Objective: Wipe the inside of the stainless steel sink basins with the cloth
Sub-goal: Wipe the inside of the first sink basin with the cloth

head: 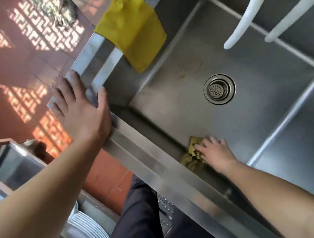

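The stainless steel sink basin (182,106) fills the middle of the view, with a round drain strainer (219,89) in its floor. My right hand (216,154) lies flat, fingers spread, pressing a crumpled olive-yellow cloth (194,148) against the basin floor where it meets the near wall. My left hand (81,109) rests on the sink's front left corner rim, fingers straight over the outer edge and thumb on the inner side. A second basin (305,138) lies to the right, beyond a steel divider.
A bright yellow cloth (130,29) hangs over the left rim into the basin. Two white faucet spouts (242,21) reach down from the back. Red tiled floor lies on the left. Stacked white plates (86,231) and a steel container (15,164) sit at the lower left.
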A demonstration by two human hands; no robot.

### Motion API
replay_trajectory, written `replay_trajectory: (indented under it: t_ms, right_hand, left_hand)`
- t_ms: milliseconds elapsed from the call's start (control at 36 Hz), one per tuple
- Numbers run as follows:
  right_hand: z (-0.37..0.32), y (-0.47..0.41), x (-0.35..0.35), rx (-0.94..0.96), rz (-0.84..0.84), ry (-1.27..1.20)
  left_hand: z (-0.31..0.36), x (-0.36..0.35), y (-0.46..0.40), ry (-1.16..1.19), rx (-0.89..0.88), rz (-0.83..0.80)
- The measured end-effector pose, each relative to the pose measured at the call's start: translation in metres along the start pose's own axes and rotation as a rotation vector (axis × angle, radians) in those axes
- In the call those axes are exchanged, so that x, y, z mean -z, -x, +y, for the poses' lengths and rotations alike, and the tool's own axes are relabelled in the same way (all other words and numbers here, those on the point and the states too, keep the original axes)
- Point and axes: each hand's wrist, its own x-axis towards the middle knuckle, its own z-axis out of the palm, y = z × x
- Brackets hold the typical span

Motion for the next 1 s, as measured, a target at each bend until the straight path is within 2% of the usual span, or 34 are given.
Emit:
replay_trajectory:
  t_ms: [167,306,389,500,611,694,806,1000]
  right_hand:
    - [-0.044,-0.054,0.040,-0.029,0.076,-0.053]
    - [-0.091,-0.110,0.098,0.047,0.150,-0.105]
    - [-0.112,-0.138,0.129,0.070,0.206,-0.250]
    - [-0.131,-0.166,0.160,0.006,0.247,-0.429]
    - [-0.137,-0.177,0.159,-0.018,0.318,-0.531]
    - [-0.124,-0.181,0.154,-0.066,0.421,-0.623]
    - [-0.086,-0.193,0.173,-0.241,0.508,-0.766]
    - [0.021,-0.184,0.192,-0.551,0.582,-0.970]
  left_hand:
    - [0.001,-0.001,0.002,0.073,0.013,0.068]
    - [0.001,0.001,0.003,0.090,0.015,0.080]
    - [0.002,0.000,0.004,0.077,0.018,0.084]
    - [0.001,0.000,0.003,0.071,0.012,0.084]
    - [0.001,0.002,0.003,0.069,0.010,0.081]
    - [0.003,0.004,0.004,0.061,0.006,0.075]
    - [0.004,0.005,0.004,0.052,0.013,0.065]
    - [0.006,0.007,0.004,0.053,0.022,0.066]
